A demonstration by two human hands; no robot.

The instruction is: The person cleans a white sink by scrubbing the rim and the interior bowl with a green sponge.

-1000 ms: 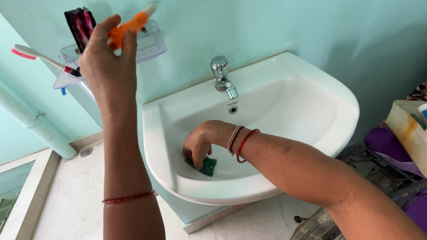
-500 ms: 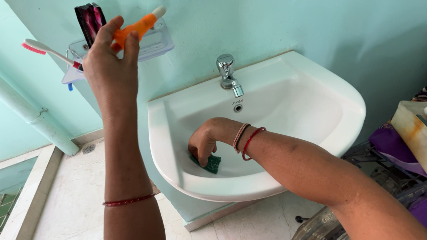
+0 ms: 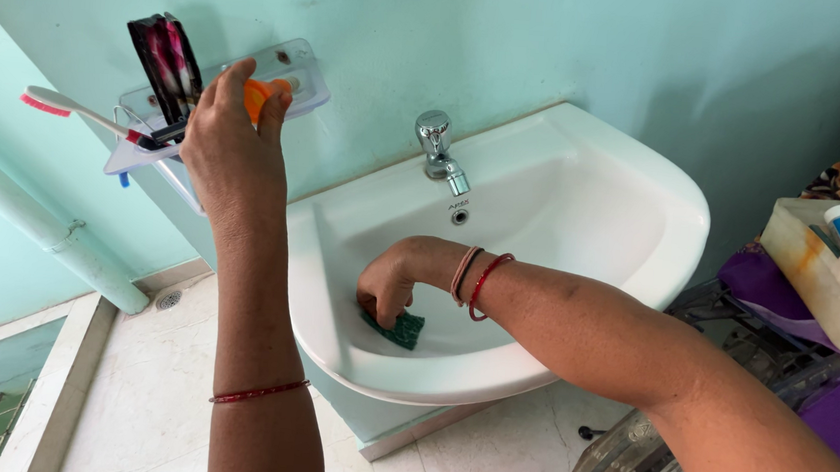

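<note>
- My right hand [image 3: 392, 281] is down inside the basin [image 3: 631, 182], fingers curled and pressing a green scrub pad [image 3: 397, 327] against the near-left slope of the bowl — the pad shows just under my fingertips.
- Bangles [image 3: 473, 277], red and pale, sit on that wrist, just right of the hand, over the middle of the basin.
- My left hand [image 3: 232, 149] is raised to the left of the basin, closed around an orange object [image 3: 260, 96]; only its top end shows between thumb and fingers, so I cannot tell what it is.
- That hand is up against a clear wall shelf [image 3: 294, 65], fixed to the wall left of the basin.
- On the shelf's left end stand a dark pink-patterned packet [image 3: 164, 58] and a toothbrush [image 3: 72, 109] with a red head sticking out leftward.
- The tap [image 3: 439, 144] stands at the basin's back rim.
- Right of the basin is a yellowish tub [image 3: 816, 274] with bottles in it.
- A pale pipe [image 3: 41, 229] runs down the wall, well left of the basin.
</note>
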